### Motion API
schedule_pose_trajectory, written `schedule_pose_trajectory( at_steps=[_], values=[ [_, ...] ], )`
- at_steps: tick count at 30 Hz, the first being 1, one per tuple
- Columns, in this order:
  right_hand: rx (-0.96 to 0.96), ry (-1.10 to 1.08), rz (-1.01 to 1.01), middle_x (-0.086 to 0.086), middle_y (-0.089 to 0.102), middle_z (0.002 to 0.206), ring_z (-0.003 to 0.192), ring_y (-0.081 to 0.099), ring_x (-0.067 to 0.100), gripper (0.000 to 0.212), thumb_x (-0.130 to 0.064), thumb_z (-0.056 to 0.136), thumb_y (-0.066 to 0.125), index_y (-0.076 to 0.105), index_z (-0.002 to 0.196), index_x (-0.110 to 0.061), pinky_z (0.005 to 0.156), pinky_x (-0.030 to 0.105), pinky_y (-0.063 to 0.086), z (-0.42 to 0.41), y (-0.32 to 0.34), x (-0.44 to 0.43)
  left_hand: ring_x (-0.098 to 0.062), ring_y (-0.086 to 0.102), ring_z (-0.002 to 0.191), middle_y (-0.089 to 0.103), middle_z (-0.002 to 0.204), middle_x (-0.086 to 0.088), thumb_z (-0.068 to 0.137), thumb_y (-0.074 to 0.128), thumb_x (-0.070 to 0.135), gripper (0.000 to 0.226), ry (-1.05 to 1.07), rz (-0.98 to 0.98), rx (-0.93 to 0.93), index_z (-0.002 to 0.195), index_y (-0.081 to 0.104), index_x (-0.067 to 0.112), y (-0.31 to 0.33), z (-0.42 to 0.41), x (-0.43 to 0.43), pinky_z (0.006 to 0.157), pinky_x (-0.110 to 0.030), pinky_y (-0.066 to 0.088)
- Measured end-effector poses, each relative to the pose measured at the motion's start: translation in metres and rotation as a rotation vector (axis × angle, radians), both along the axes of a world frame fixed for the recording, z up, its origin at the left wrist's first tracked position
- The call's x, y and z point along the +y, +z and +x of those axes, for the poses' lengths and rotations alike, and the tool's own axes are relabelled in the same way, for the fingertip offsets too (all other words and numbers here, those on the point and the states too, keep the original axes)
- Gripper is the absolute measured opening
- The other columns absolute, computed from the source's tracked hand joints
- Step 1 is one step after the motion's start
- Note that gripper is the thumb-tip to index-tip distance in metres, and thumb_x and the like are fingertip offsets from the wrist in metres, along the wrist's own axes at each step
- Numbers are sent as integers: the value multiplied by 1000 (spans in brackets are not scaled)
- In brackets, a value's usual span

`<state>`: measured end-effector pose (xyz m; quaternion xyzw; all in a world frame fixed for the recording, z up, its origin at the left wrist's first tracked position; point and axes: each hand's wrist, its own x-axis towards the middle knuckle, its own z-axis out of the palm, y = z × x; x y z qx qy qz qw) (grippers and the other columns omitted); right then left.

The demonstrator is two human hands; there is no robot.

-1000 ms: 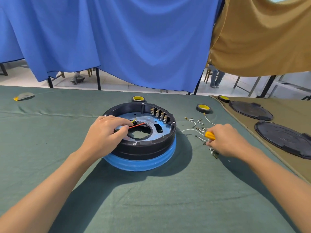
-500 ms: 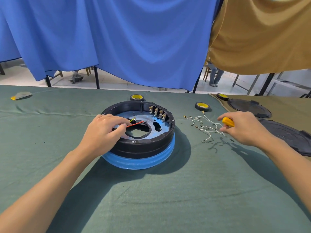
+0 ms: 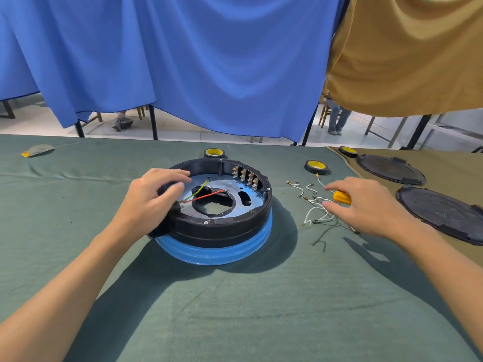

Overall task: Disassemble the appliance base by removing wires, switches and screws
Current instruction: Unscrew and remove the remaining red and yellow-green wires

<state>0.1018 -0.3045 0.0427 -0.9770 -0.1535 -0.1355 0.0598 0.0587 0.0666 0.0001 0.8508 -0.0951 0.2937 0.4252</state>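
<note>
Green cloth covers the worktop (image 3: 235, 309), and the appliance base (image 3: 222, 231), a black ring on a blue band, sits at the centre of the frame. The left hand (image 3: 151, 202) is curled round a black part (image 3: 167, 190) at the base's left rim, possibly a switch housing, though the fingers hide most of it. A red wire (image 3: 206, 196) and a yellow-green wire (image 3: 199, 190) run from that part toward the central opening. At centre right, the right hand (image 3: 366, 205) is clenched on a yellow-handled screwdriver (image 3: 342, 197) above a scatter of loose white wires (image 3: 317, 212).

The two coloured wires look attached at their far ends, so lifting the black part hard would likely strain them, tear a terminal or snap the insulation. Neither hand pins the base down, so a sideways tug could also drag it across the cloth. The screwdriver's shaft lies close to the white wires and could snag them, flicking their small connectors off the worktop.
</note>
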Motion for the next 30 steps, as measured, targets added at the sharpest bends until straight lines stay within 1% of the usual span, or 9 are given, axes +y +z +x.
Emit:
schedule_pose_trajectory(
  at_steps=[3, 5, 8, 14, 19, 22, 25, 28, 30],
  values=[
    [-111, 80, 215, 0, 70, 100, 90, 61, 20, 28, -34, 91, 66, 71, 115, -21, 79, 25, 44, -7, 0, 22, -9, 51, 120, 63, 123, 10, 80, 51, 27, 27, 89, -116, 51, 101, 69, 29, -7, 7, 20, 100, -23, 39],
    [-195, 124, 346, -9, 66, 81, 73, 57, 6, 21, -27, 91, 67, 74, 109, -18, 69, 3, 36, -13, 0, 42, -5, 53, 118, 59, 130, 12, 77, 53, 32, 35, 92, -246, 147, 110, 66, 29, -14, 10, 27, 99, -25, 40],
    [-275, 160, 543, -29, 51, 63, 66, 57, -12, 13, -20, 91, 67, 78, 97, -16, 63, -4, 35, -24, 3, 73, 1, 58, 109, 64, 119, 16, 82, 62, 27, 40, 21, -410, 229, 122, 58, 28, -26, 15, 24, 80, -12, 43],
    [-28, 50, 543, -5, 68, 73, 74, 54, 15, 27, -45, 91, 60, 74, 82, -23, 67, 29, 41, -26, -17, 120, 19, 58, 92, 66, 97, 31, 93, 55, 9, 35, -19, -470, 217, 126, 56, 19, -34, 21, 21, 73, 0, 39],
    [80, -28, 552, -6, 63, 70, 75, 51, 17, 18, -31, 89, 54, 64, 78, -21, 56, 21, 34, -17, -38, 131, 4, 48, 122, 53, 136, 15, 80, 47, 34, 62, 24, -360, 203, 141, 48, 24, -32, 15, 21, 105, -22, 33],
    [104, -55, 563, -11, 64, 78, 86, 57, 21, 12, -26, 89, 54, 64, 93, -32, 61, 24, 37, -7, -34, 130, 1, 30, 138, 35, 148, 19, 82, 41, 29, 62, 25, -240, 154, 143, 44, 23, -31, 14, 15, 114, -24, 21],
    [98, -81, 572, 2, 69, 111, 109, 54, 32, 29, -25, 94, 50, 67, 118, -28, 86, 35, 43, 8, -28, 132, 0, 27, 139, 32, 149, 17, 81, 42, 25, 61, 23, -153, 101, 142, 45, 20, -28, 12, 9, 113, -21, 20],
    [107, -127, 572, 6, 63, 129, 122, 45, 35, 39, -37, 100, 46, 57, 136, -28, 96, 42, 41, 15, -21, 135, -6, 31, 139, 38, 149, 10, 85, 44, 28, 55, 22, -54, 78, 139, 50, 16, -25, 11, 10, 115, -27, 22],
    [101, -156, 541, 9, 65, 121, 120, 45, 35, 46, -51, 98, 46, 61, 129, -22, 90, 44, 43, 12, -18, 135, -12, 39, 135, 52, 140, 2, 89, 44, 30, 47, 46, 35, 34, 129, 59, 11, -24, 10, 12, 115, -33, 26]
  ],
)
